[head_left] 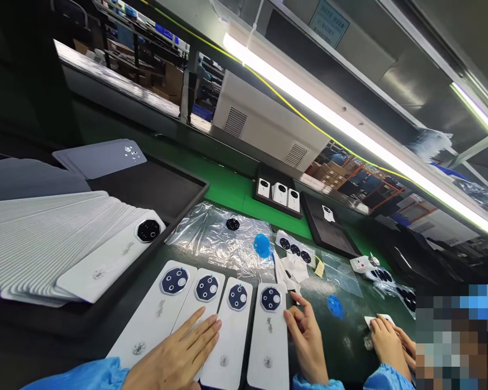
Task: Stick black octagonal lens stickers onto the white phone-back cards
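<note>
Several white phone back panels lie in a row, each with a dark blue camera ring at its top and dark lettering. My left hand point(181, 349) rests flat, fingers stretched out, across the second panel point(187, 312), its fingertips reaching the third panel point(226, 341). To the left of these lies another panel point(146, 319). My right hand point(307, 333) is beside the rightmost panel point(268, 346); its thumb touches or nearly touches that panel's right edge, with the index finger apart from the thumb and the other fingers curled.
A fanned stack of white panels point(44, 233) fills a black tray point(166, 187) at left. Clear plastic film point(203, 244), a blue disc point(262, 245) and white paper scraps point(295, 268) lie behind the row. Another person's hands point(386, 341) hold a white piece at right.
</note>
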Demonstrator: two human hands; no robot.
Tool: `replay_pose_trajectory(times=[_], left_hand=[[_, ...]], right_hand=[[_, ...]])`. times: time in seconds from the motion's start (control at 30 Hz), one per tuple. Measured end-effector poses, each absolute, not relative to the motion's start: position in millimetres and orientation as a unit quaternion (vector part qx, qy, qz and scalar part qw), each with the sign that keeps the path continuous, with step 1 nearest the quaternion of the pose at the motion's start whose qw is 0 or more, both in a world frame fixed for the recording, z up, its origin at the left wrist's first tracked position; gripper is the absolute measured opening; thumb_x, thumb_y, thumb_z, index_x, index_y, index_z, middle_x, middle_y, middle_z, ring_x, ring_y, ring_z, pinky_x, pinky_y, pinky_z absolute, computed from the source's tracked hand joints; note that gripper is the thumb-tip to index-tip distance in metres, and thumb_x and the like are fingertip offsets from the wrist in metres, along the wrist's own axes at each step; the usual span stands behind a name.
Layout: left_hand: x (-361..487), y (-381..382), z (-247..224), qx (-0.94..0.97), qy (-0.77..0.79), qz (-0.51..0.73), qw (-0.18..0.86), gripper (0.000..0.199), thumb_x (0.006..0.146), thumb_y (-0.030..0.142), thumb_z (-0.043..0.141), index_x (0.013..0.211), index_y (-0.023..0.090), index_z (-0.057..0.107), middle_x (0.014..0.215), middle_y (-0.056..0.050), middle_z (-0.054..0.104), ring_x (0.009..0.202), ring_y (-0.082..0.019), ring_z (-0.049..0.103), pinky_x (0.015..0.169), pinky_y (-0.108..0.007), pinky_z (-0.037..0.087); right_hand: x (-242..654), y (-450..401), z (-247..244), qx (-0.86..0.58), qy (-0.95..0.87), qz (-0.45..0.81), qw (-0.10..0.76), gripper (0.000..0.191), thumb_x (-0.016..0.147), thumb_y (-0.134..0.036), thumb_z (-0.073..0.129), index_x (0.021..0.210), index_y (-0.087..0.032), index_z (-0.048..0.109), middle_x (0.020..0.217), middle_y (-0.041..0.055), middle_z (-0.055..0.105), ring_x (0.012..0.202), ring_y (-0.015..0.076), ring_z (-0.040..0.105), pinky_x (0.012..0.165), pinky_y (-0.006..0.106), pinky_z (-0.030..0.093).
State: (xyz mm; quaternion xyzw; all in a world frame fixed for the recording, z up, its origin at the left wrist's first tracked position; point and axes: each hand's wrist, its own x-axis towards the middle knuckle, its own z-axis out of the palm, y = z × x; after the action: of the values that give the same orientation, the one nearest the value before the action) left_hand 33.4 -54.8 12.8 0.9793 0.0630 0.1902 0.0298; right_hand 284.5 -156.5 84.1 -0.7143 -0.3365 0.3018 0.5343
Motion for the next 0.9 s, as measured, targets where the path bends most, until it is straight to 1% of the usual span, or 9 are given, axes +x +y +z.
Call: replay_pose_trajectory(times=[0.13, 0.23, 0.37, 0.43, 0.5, 0.63, 0.77, 0.83, 0.9], left_hand=[[35.3, -58.8, 14.2, 0.976, 0.09, 0.192, 0.044, 0.065, 0.08, 0.037, 0.072, 0.135, 0.013, 0.049, 0.139, -0.011, 0.049, 0.129, -0.027, 0.048, 0.114, -0.038, 0.038], [37.1, -61.8, 17.6, 0.977, 0.104, 0.181, 0.05, 0.059, 0.081, 0.033, 0.072, 0.133, 0.014, 0.052, 0.139, -0.011, 0.051, 0.128, -0.028, 0.05, 0.114, -0.041, 0.037], [37.8, -59.9, 21.5, 0.975, 0.107, 0.183, 0.062, 0.056, 0.081, 0.038, 0.071, 0.129, 0.015, 0.056, 0.136, -0.01, 0.055, 0.127, -0.026, 0.051, 0.117, -0.041, 0.029], [37.7, -56.7, 21.5, 0.973, 0.101, 0.196, 0.072, 0.054, 0.084, 0.046, 0.065, 0.127, 0.015, 0.058, 0.133, -0.008, 0.058, 0.127, -0.024, 0.051, 0.119, -0.039, 0.025], [37.4, -52.8, 19.2, 0.968, 0.092, 0.211, 0.098, 0.053, 0.088, 0.052, 0.055, 0.128, 0.016, 0.057, 0.133, -0.007, 0.058, 0.128, -0.023, 0.049, 0.118, -0.038, 0.025], [36.1, -46.8, 7.3, 0.953, 0.093, 0.233, 0.168, 0.046, 0.097, 0.045, 0.042, 0.135, 0.02, 0.051, 0.133, -0.007, 0.058, 0.13, -0.023, 0.047, 0.115, -0.039, 0.03], [35.7, -44.6, -3.5, 0.947, 0.085, 0.244, 0.192, 0.052, 0.099, 0.049, 0.028, 0.14, 0.021, 0.043, 0.128, -0.009, 0.062, 0.127, -0.022, 0.051, 0.114, -0.042, 0.031], [36.8, -43.7, -4.3, 0.947, 0.087, 0.248, 0.185, 0.053, 0.099, 0.05, 0.025, 0.139, 0.02, 0.045, 0.126, -0.01, 0.064, 0.125, -0.022, 0.053, 0.114, -0.042, 0.031], [38.7, -42.7, -2.4, 0.95, 0.086, 0.249, 0.166, 0.051, 0.099, 0.049, 0.028, 0.134, 0.02, 0.051, 0.123, -0.009, 0.066, 0.125, -0.021, 0.053, 0.115, -0.041, 0.029]], right_hand=[[294.7, -165.3, 79.1, -0.722, -0.322, 0.306, 0.531, 0.063, 0.067, -0.061, 0.071, 0.111, -0.02, 0.051, 0.056, -0.0083, 0.05, 0.05, 0.0123, 0.046, 0.048, 0.023, 0.035], [292.8, -162.0, 75.5, -0.733, -0.332, 0.286, 0.52, 0.062, 0.066, -0.062, 0.071, 0.108, -0.019, 0.055, 0.054, -0.0083, 0.048, 0.049, 0.0122, 0.045, 0.048, 0.024, 0.035], [290.0, -157.2, 70.6, -0.757, -0.334, 0.27, 0.492, 0.065, 0.062, -0.066, 0.07, 0.105, -0.018, 0.057, 0.055, -0.0065, 0.05, 0.054, 0.0144, 0.048, 0.051, 0.025, 0.038], [289.7, -157.2, 65.4, -0.763, -0.333, 0.264, 0.486, 0.063, 0.065, -0.065, 0.069, 0.105, -0.018, 0.058, 0.057, -0.0048, 0.052, 0.057, 0.0156, 0.05, 0.053, 0.026, 0.04], [289.5, -158.0, 58.1, -0.761, -0.332, 0.257, 0.495, 0.058, 0.069, -0.063, 0.068, 0.106, -0.019, 0.06, 0.06, -0.0034, 0.053, 0.058, 0.0161, 0.052, 0.054, 0.026, 0.041], [289.0, -158.0, 43.4, -0.76, -0.308, 0.221, 0.527, 0.054, 0.072, -0.062, 0.066, 0.106, -0.02, 0.064, 0.062, -0.0026, 0.052, 0.058, 0.0159, 0.05, 0.053, 0.025, 0.039], [293.0, -157.1, 35.3, -0.763, -0.3, 0.222, 0.528, 0.052, 0.072, -0.062, 0.067, 0.105, -0.022, 0.065, 0.062, -0.003, 0.053, 0.056, 0.015, 0.048, 0.054, 0.025, 0.039], [295.7, -157.4, 32.5, -0.759, -0.295, 0.231, 0.533, 0.051, 0.072, -0.061, 0.067, 0.106, -0.023, 0.064, 0.062, -0.0034, 0.053, 0.056, 0.0148, 0.049, 0.054, 0.025, 0.038], [297.5, -158.2, 30.3, -0.755, -0.293, 0.241, 0.535, 0.051, 0.072, -0.06, 0.067, 0.108, -0.023, 0.064, 0.062, -0.0037, 0.052, 0.056, 0.0146, 0.049, 0.053, 0.025, 0.037]])
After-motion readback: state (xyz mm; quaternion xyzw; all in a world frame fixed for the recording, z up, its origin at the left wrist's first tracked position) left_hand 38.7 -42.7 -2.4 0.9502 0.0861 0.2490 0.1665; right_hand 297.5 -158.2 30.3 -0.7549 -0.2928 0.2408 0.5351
